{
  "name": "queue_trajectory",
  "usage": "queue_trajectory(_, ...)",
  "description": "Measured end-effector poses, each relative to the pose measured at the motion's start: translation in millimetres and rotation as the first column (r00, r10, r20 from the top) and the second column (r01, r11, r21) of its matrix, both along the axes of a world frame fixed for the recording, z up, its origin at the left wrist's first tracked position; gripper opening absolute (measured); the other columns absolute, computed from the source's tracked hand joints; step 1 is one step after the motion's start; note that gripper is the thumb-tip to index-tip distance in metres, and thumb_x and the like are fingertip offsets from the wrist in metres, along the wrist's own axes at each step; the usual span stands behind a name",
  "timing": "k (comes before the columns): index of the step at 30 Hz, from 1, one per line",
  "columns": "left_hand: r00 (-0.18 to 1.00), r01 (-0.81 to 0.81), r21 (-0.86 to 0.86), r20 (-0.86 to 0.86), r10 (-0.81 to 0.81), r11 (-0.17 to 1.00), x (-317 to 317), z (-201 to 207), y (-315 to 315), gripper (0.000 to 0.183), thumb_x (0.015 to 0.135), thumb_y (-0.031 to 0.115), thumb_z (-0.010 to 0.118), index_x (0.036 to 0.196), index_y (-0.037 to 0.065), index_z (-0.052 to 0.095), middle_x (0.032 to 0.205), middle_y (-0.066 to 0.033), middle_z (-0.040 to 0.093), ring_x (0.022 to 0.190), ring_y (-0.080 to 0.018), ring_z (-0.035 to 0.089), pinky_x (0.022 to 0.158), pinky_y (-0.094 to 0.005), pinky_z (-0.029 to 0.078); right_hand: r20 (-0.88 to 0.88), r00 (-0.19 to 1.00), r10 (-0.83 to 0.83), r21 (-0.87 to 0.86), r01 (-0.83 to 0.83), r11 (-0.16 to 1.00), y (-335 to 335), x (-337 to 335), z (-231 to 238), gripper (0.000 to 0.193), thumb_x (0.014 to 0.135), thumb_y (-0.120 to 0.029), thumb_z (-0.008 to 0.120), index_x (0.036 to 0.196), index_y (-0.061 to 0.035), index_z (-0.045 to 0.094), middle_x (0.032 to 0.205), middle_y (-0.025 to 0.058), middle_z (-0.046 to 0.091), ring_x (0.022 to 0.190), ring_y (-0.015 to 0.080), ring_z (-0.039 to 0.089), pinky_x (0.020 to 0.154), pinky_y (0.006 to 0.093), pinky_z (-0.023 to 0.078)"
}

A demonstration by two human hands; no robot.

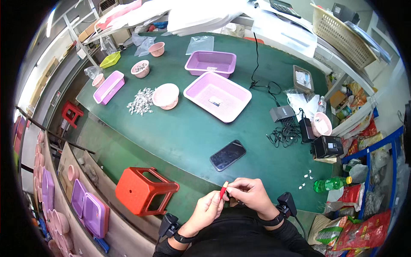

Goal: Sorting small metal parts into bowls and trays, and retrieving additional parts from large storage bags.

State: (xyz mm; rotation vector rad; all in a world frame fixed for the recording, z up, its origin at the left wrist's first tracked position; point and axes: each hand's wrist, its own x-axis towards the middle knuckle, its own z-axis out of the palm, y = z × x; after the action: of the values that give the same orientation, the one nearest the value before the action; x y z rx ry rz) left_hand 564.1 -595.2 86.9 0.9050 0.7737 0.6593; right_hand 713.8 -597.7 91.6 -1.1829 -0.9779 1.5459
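My left hand (207, 210) is closed round a small red stick-like piece with a pale yellow tip (223, 191), held upright at the table's near edge. Beside that tip, my right hand (251, 197) has thumb and forefinger pinched together. Whatever lies between those fingers is too small to make out. Just beyond both hands a black smartphone (228, 155) lies flat on the green table (180, 145). A few small white pieces (305, 176) are scattered to the right.
Purple trays (217, 96) and pink bowls (165, 96) stand farther back, beside a pile of small metal parts (141, 102). Cables and black adapters (282, 114) lie at right, a green bottle (332, 184) nearer. A red stool (143, 191) stands on the left.
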Motion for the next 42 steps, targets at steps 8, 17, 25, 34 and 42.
queue_trajectory(8, 0.912, 0.181, -0.408, 0.411, 0.002, 0.895, 13.0, -10.4, 10.4, 0.025, 0.083, 0.026, 0.032, 0.082, 0.002, 0.041, 0.049, 0.0049, 0.029, 0.038, -0.0026, 0.023, 0.035, -0.0146, 0.023, 0.011, 0.996, -0.083, -0.063, 0.084, 0.994, 0.2, 11.0, -9.3, 0.012, 0.072, -0.009, 0.052, 0.076, 0.002, 0.055, 0.062, -0.0008, 0.053, 0.05, 0.0007, 0.043, 0.045, 0.0153, 0.037)
queue_trajectory(17, 0.998, -0.062, 0.036, -0.024, 0.063, 0.997, 27.9, -24.7, 10.9, 0.023, 0.082, 0.024, 0.036, 0.079, 0.003, 0.043, 0.051, 0.0049, 0.031, 0.043, -0.0029, 0.028, 0.04, -0.0162, 0.026, 0.315, 0.94, -0.129, 0.282, 0.037, 0.959, 0.4, 21.5, -6.4, 0.005, 0.068, -0.003, 0.053, 0.069, 0.0022, 0.054, 0.061, 0.0012, 0.047, 0.053, 0.0047, 0.044, 0.048, 0.017, 0.035)
queue_trajectory(25, 0.932, 0.136, -0.442, 0.36, 0.036, 0.887, 25.5, -12.4, 19.2, 0.024, 0.081, 0.027, 0.036, 0.073, 0.005, 0.041, 0.049, 0.0048, 0.024, 0.039, -0.0039, 0.021, 0.035, -0.0165, 0.019, 0.251, 0.956, -0.154, 0.251, 0.09, 0.964, 0.8, 25.9, -18.3, 0.003, 0.067, -0.001, 0.052, 0.069, 0.0022, 0.052, 0.061, 0.0014, 0.047, 0.052, 0.0049, 0.043, 0.048, 0.0176, 0.035)
queue_trajectory(34, 0.936, 0.079, -0.399, 0.345, 0.069, 0.914, 39.3, -13.6, 23.9, 0.035, 0.082, 0.033, 0.028, 0.066, 0.004, 0.039, 0.046, 0.004, 0.023, 0.038, -0.0067, 0.022, 0.034, -0.0184, 0.02, 0.301, 0.926, -0.227, 0.274, 0.144, 0.951, 4.7, 37.2, -18.3, 0.004, 0.067, -0.002, 0.053, 0.069, 0.0016, 0.052, 0.061, 0.0022, 0.046, 0.052, 0.0051, 0.042, 0.048, 0.0184, 0.036)
queue_trajectory(42, 0.892, 0.344, -0.441, 0.43, -0.141, 0.829, 40.1, -12.7, 21.2, 0.025, 0.081, 0.029, 0.033, 0.076, 0.005, 0.039, 0.043, 0.0041, 0.021, 0.035, -0.0056, 0.019, 0.033, -0.019, 0.016, 0.373, 0.76, -0.533, 0.663, 0.183, 0.726, 10.3, 54.7, -15.5, 0.006, 0.063, 0.001, 0.053, 0.069, -0.001, 0.051, 0.061, 0.004, 0.049, 0.051, 0.0111, 0.044, 0.048, 0.0213, 0.037)
